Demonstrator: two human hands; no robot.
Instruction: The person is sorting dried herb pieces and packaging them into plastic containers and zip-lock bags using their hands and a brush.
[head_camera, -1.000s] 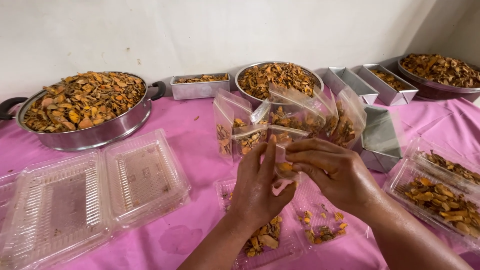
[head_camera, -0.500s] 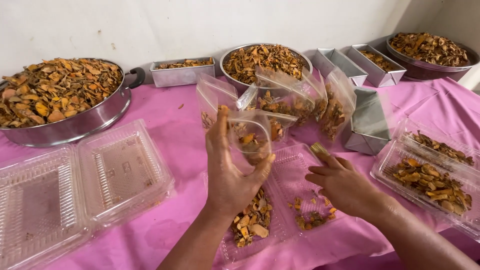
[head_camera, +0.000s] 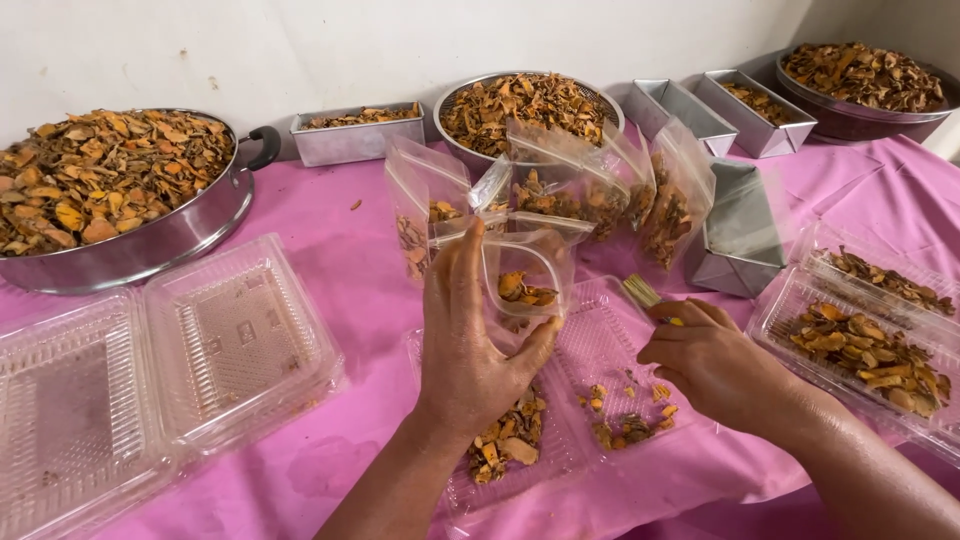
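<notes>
At the left edge a large metal pan (head_camera: 120, 215) of dried orange-brown chips sits above an open clear clamshell box (head_camera: 160, 385). Bare pink cloth (head_camera: 350, 250) lies between them and the centre. The left hand (head_camera: 480, 345) clamps fingers and thumb around a small clear bag (head_camera: 525, 275). The right hand (head_camera: 715, 360) pinches a pale slice (head_camera: 642, 292) over a clear tray (head_camera: 600, 345).

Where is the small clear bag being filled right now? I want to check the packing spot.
The small clear bag sits mid-frame in the left hand, above the open clear tray, in front of the filled bags.
</notes>
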